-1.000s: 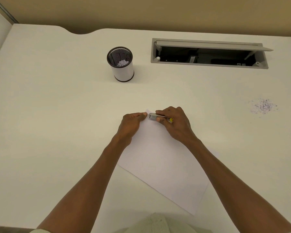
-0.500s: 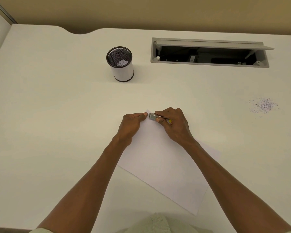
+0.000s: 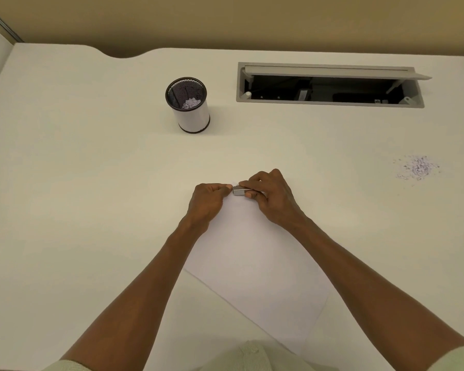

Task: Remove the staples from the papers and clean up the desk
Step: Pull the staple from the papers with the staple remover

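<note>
The papers (image 3: 255, 263) lie at the desk's (image 3: 78, 196) near edge under my hands. The cup (image 3: 189, 105) stands behind them, toward the far edge (scraps inside); the cable hatch (image 3: 330, 85) sits right of it, debris (image 3: 417, 168) near the right edge.

White papers (image 3: 255, 266) are laid flat and slanted in the lower middle of the frame. A small silver staple remover (image 3: 238, 190) is placed at the top corner.

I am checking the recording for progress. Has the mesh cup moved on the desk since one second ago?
No. The mesh cup stands at the same spot left of the cable hatch, apart from both hands.
</note>
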Demonstrator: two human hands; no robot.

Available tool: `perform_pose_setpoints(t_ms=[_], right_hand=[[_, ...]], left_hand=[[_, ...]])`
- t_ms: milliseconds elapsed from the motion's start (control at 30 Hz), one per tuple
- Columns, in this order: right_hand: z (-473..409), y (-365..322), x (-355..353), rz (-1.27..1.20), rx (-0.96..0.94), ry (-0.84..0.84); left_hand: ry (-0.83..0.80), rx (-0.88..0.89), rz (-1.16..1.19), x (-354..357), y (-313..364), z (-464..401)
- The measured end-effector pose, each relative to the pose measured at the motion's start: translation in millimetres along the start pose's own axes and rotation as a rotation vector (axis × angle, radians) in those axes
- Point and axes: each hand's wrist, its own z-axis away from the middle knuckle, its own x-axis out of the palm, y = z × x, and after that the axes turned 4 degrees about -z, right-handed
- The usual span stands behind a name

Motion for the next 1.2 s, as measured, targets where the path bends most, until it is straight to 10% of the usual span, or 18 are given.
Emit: perform_pose_setpoints(t_ms=[567,933,1200], right_hand=[[17.4,-5.7,4.2,0.413,-0.284,0.025],[4.8,-27.0,-12.7,0.014,0.340,0.018],[-27.3,-38.4,-31.6,-0.121,0.376,-0.107]], left_hand=[[-0.055,-0.097,0.053,-4.9,9.1,-3.6],[-0.102,0.007,0.116,-10.8,10.1,9.8],[-0.151,0.177,0.127,-18.7,18.2,21.2]])
